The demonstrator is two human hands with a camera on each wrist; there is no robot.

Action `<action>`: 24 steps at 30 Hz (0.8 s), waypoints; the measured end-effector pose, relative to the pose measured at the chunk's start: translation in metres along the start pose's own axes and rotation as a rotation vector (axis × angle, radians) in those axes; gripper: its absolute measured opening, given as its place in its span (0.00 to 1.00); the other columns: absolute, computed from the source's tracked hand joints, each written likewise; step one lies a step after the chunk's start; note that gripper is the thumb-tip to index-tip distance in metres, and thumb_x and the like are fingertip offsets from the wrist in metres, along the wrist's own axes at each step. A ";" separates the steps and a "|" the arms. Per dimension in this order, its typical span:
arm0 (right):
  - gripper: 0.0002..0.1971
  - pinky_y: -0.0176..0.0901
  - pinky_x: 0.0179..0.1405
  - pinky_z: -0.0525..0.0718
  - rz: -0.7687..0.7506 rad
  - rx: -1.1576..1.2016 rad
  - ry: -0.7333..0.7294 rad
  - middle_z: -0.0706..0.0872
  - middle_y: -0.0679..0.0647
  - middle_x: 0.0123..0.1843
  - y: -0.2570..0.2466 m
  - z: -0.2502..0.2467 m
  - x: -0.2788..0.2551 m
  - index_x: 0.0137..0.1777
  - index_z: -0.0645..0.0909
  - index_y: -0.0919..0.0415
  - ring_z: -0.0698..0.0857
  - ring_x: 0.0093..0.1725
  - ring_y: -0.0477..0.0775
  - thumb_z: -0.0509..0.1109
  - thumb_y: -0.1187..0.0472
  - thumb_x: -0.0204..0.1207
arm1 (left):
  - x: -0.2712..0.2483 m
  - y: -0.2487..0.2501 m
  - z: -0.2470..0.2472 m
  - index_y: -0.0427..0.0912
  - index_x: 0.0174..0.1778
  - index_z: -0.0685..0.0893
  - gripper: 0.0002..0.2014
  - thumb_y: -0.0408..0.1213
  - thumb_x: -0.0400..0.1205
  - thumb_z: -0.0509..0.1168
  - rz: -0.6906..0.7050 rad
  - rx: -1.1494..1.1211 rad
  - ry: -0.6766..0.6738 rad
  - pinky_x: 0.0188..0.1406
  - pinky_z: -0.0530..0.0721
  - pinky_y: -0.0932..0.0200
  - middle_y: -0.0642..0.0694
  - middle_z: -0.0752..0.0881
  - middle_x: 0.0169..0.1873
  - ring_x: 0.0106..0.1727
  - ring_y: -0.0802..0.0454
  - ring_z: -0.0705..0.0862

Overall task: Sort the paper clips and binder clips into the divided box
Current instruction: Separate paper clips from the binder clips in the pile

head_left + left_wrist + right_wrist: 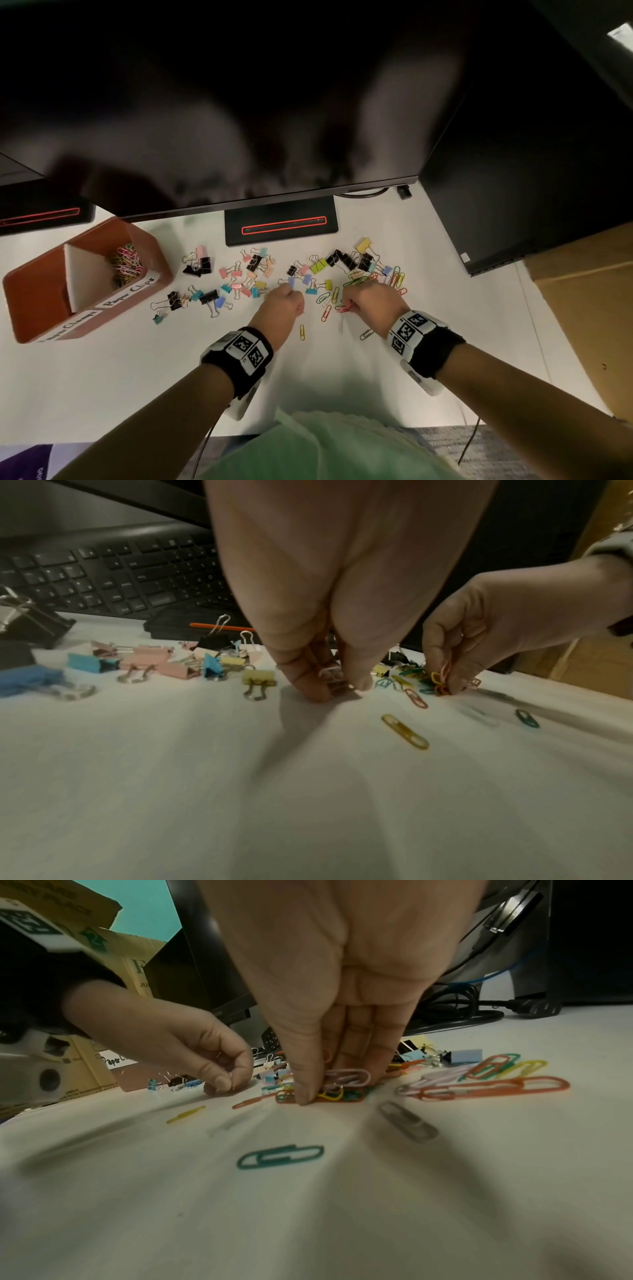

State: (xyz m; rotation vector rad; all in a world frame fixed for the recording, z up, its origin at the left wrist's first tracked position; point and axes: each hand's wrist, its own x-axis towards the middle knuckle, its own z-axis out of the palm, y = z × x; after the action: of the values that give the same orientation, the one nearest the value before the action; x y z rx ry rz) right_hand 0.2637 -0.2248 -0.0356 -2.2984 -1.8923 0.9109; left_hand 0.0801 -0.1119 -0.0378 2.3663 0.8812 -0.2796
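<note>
The brown divided box (150, 253) stands at the left; its far compartment holds coloured paper clips (125, 263). Binder clips (236, 277) in several colours lie scattered mid-table, and loose paper clips (394, 275) lie to their right. My left hand (286, 291) is down on the table, thumb and fingers pinching a small pale pink clip (332, 676); I cannot tell its kind. Beside it, my right hand (347, 305) grips a bunch of coloured paper clips (342, 1089) against the table. A yellow paper clip (302, 331) lies just in front of my hands.
A monitor stand (281, 222) and a dark screen rise behind the clips, with a keyboard (113, 572) under the screen. A black computer case (531, 205) and a cardboard box (582, 291) stand at the right. The white table (137, 377) is bare near me.
</note>
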 end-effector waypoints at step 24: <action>0.13 0.48 0.56 0.80 -0.109 0.106 0.006 0.87 0.54 0.51 -0.001 -0.014 -0.009 0.57 0.85 0.56 0.82 0.54 0.56 0.64 0.53 0.81 | 0.021 0.021 0.001 0.34 0.49 0.80 0.04 0.28 0.81 0.60 -0.035 -0.016 -0.064 0.53 0.77 0.60 0.38 0.78 0.59 0.57 0.45 0.80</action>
State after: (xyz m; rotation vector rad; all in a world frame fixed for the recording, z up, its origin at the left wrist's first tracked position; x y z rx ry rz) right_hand 0.2682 -0.2278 -0.0195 -2.1139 -1.8973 0.9648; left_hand 0.1101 -0.1139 -0.0369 2.3159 0.8918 -0.3596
